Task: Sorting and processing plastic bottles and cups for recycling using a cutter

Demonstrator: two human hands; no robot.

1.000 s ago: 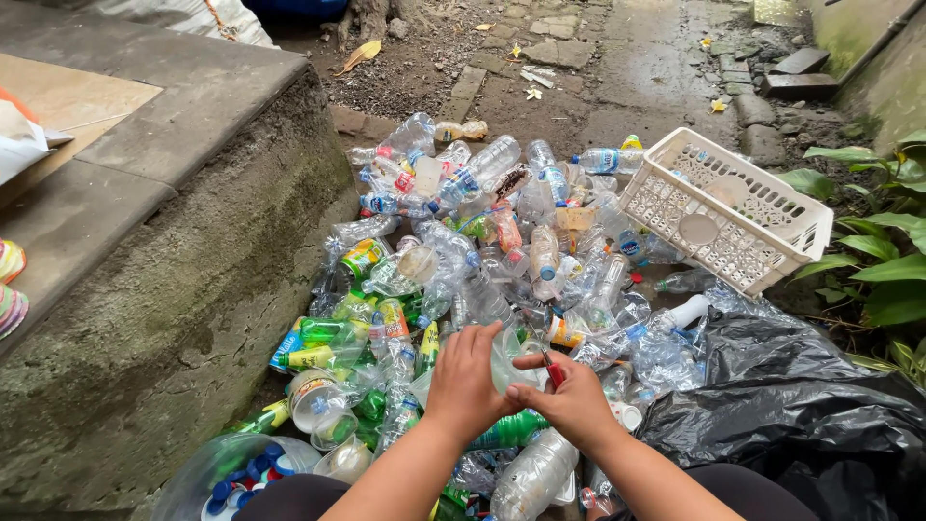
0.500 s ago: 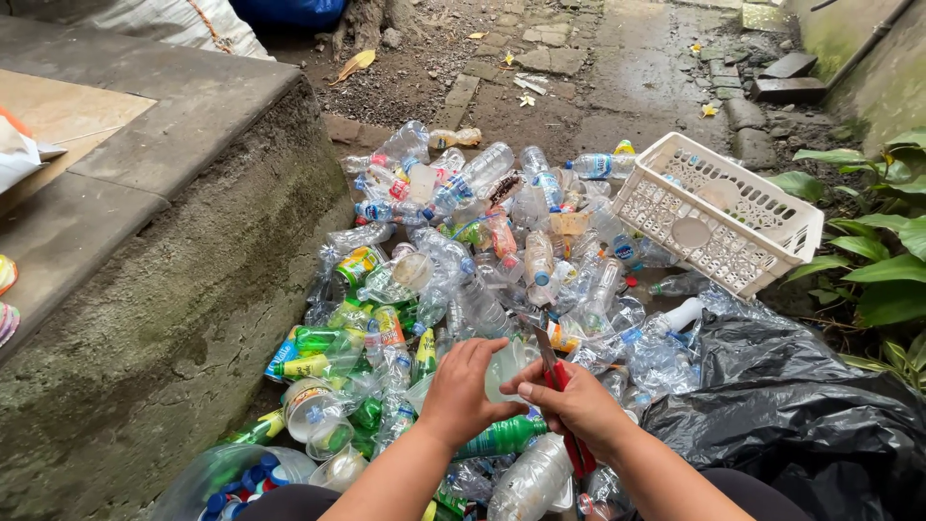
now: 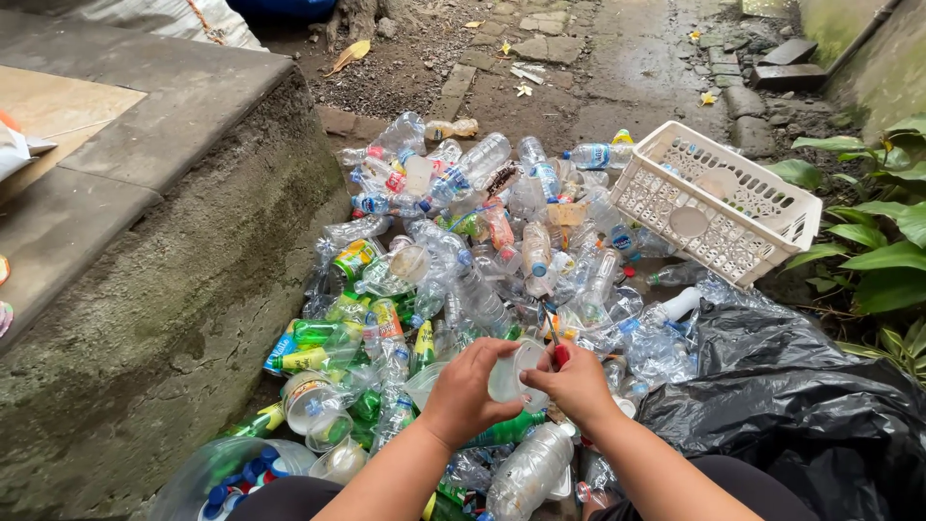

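L hand (image 3: 468, 386) fingers wrap a clear plastic cup (image 3: 509, 374), holding it steady above the bottle pile (image 3: 463, 260); R hand (image 3: 579, 384) fingers pinch a red-handled cutter (image 3: 558, 349) w/ its tip at the cup rim.

A heap of empty plastic bottles (image 3: 463, 241) covers the ground between the concrete step and the black plastic bag (image 3: 801, 405). Most are clear, many crushed. Several at the far side carry blue-and-white label bands, such as the bottle (image 3: 593, 154) lying just beside the white plastic basket (image 3: 719, 203). Near the step lie green bottles (image 3: 323, 333) with yellow and green labels. One bottle (image 3: 500, 230) in the middle wears a red-orange label. A clear plastic cup (image 3: 509, 374) sits between the two hands. A flat cardboard sheet (image 3: 58, 106) lies on the step.
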